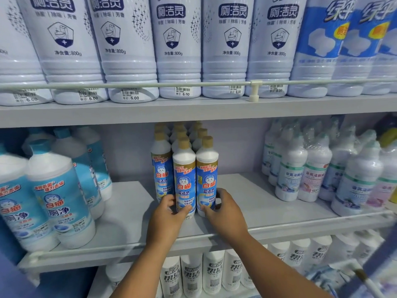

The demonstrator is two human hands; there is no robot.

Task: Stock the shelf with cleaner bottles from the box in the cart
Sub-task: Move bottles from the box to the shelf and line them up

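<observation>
Both hands are on the middle shelf (268,203) now, right at the front of the cleaner bottle block. The left hand (166,216) curls its fingers round the base of the centre front bottle (184,179), thumb across the label's lower edge. The right hand (223,209) grips the right front bottle (207,175) low down, fingers wrapped behind it. Both bottles stand upright on the shelf, touching each other and the gold-capped rows (182,134) behind them, with a third front bottle (161,168) just beside the left hand.

This looks like the placing step: two bottles set down and being squared up against the stack. There is bare shelf on either side of the block, so more stock should fit. The next move, I judge, calls for letting go cleanly without tipping these tall, narrow bottles, then reaching back for more. The box and cart are not clearly in view.
</observation>
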